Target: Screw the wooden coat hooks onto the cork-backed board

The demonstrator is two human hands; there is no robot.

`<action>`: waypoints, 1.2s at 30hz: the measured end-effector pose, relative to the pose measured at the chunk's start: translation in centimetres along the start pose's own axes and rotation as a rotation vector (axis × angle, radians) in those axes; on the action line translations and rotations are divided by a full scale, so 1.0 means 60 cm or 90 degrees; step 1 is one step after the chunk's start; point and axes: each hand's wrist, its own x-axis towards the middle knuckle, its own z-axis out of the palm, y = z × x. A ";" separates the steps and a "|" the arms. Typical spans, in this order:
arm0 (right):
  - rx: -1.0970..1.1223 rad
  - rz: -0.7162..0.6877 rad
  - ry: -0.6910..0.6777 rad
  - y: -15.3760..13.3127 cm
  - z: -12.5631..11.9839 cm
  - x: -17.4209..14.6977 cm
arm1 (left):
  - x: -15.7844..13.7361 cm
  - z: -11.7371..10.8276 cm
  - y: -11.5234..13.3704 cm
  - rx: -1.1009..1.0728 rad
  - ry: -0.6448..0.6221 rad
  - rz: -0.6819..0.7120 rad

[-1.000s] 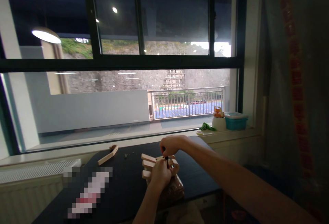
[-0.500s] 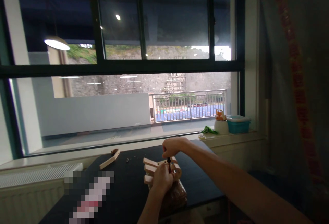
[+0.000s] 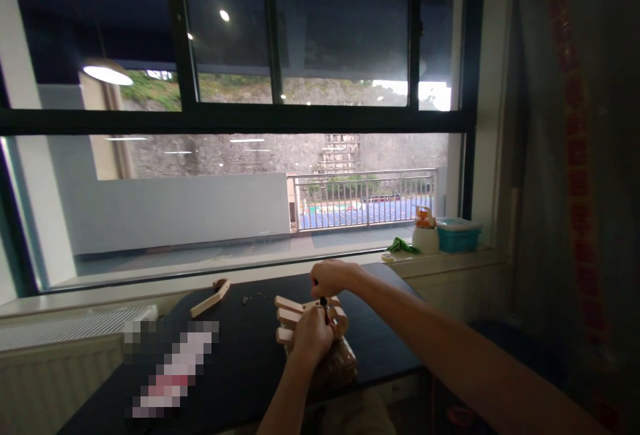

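My right hand is closed around the top of a dark upright tool, which looks like a screwdriver, with its handle mostly hidden in the fist. Below it, my left hand is closed at the tool's lower end, against a light wooden assembly of several bars and rounded pieces. Its fingertips are partly hidden, and the tool's tip cannot be seen. The assembly rests on a brown package in shiny clear wrap.
On the dark table lie an angled wooden piece and a few small screws. A blurred pinkish-white item is at the left. The windowsill holds a green cloth, a white pot and a teal box.
The whole view has shifted slightly, so things sit a little higher and further left. Both hands keep their places on the tool and the wooden assembly.
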 end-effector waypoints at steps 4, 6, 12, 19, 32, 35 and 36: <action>0.001 0.032 0.022 0.007 0.010 0.002 | 0.001 0.003 -0.001 -0.006 0.001 0.008; 0.002 0.038 0.017 0.013 0.007 -0.001 | 0.003 0.005 -0.003 -0.009 -0.001 0.012; 0.031 -0.046 -0.065 0.024 -0.023 -0.009 | 0.006 0.006 -0.008 -0.008 -0.006 0.005; 0.020 -0.037 -0.080 0.017 -0.017 -0.001 | 0.002 0.001 -0.003 0.006 -0.017 0.003; -0.030 0.048 -0.031 0.014 -0.004 -0.004 | 0.004 0.010 -0.008 0.018 -0.003 -0.011; -0.027 0.034 -0.041 0.008 -0.011 -0.003 | 0.003 0.008 -0.008 0.021 0.000 -0.012; -0.023 0.022 -0.050 0.007 -0.014 -0.003 | 0.003 0.006 -0.007 0.021 -0.001 -0.011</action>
